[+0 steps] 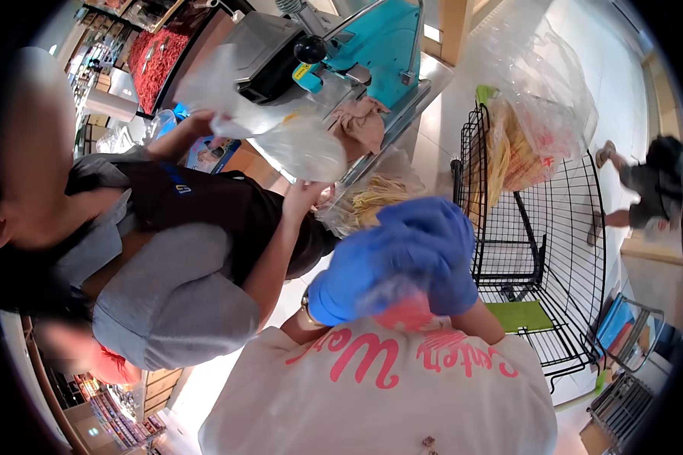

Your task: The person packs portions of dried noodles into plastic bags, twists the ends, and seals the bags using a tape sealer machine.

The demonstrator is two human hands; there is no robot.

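Both of my hands wear blue gloves and meet close together in front of my chest. My left hand (345,280), with a watch at its wrist, is closed at a crumpled clear plastic bag (393,294), smeared by motion. My right hand (442,254) bends over the same spot, its fingers closed together. Pinkish red shows under the plastic; I cannot tell whether it is print on the bag or something inside. Just beyond my gloves lies a clear bag of yellowish dried strips (379,196).
A co-worker (167,280) at the left holds clear plastic bags (303,148) beside a turquoise machine (376,57) with a cloth (363,123) on its edge. A black wire cart (539,235) at right carries bagged yellowish strips (512,148). A passer-by (653,186) is farther right.
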